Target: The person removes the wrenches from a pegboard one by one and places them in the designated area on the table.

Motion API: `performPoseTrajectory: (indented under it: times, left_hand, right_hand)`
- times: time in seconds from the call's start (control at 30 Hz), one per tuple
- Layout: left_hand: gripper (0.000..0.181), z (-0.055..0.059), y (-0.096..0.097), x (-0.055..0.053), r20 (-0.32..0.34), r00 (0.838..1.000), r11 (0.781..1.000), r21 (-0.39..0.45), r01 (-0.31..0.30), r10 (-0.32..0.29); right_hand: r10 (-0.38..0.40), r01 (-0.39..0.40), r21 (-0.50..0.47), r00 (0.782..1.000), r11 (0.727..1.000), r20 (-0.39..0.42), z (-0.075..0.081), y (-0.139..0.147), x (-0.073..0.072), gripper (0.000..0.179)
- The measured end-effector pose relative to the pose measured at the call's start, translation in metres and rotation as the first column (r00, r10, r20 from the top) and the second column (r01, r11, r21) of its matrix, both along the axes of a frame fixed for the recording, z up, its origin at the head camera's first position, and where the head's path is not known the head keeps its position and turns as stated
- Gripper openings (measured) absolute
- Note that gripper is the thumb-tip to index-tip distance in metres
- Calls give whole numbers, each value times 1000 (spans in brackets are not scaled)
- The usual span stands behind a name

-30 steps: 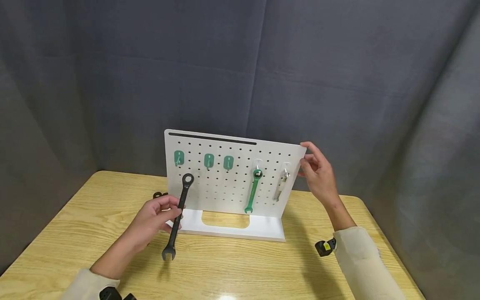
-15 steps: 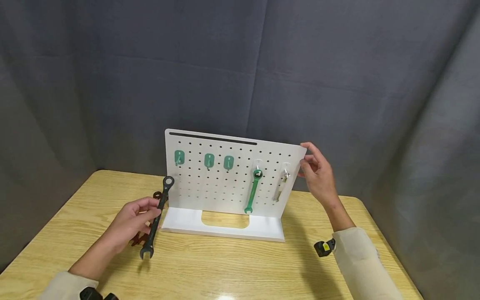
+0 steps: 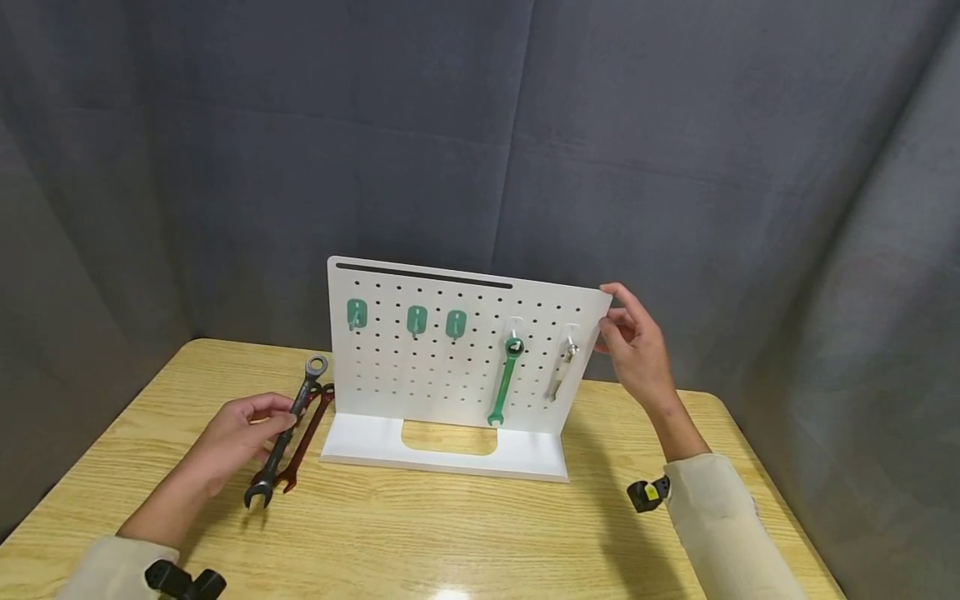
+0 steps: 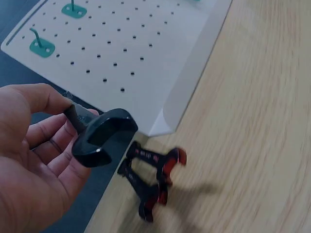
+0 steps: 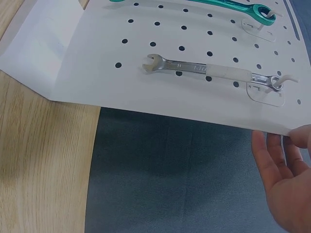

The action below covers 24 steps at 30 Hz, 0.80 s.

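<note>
My left hand [image 3: 236, 442] pinches a black combination wrench [image 3: 283, 439] by its shaft, ring end up. In the left wrist view its open end [image 4: 104, 138] points toward the camera. Beneath and beside it, two dark red wrenches [image 3: 309, 440] lie on the table, partly hidden in the head view. At the upper right corner of a white pegboard [image 3: 450, 375], my right hand [image 3: 637, 354] grips the edge between thumb and fingers. A green wrench [image 3: 505, 383] and a silver wrench [image 5: 209, 69] hang from clear hooks on the board.
Three green hooks, among them the leftmost green hook [image 3: 357, 314], sit on the board's left half with nothing on them. The board's white base [image 3: 525, 454] rests on the wooden table [image 3: 450, 533]. A grey curtain [image 3: 420, 142] stands behind.
My left hand has carried the black wrench leftward and down, away from the pegboard, to above the red wrenches. The right hand stays on the board's corner.
</note>
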<state>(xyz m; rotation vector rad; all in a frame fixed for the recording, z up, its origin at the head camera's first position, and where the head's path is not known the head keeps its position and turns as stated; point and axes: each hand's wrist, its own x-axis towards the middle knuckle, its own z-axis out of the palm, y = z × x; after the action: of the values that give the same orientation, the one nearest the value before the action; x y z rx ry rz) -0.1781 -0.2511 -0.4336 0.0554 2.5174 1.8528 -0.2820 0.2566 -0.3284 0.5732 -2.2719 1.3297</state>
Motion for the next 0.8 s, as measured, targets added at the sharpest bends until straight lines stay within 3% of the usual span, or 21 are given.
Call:
performPoseTrajectory:
  times: [0.47, 0.8]
  left_hand:
    - [36, -12, -32, -14, 32, 999, 987, -163, 6, -1]
    - [32, -21, -38, -26, 41, 999, 960, -281, -20, 33]
  right_hand:
    - [36, -36, 21, 999, 999, 1, 2, 4, 2, 50]
    - [22, -22, 16, 1000, 1000, -10, 2, 3, 0, 48]
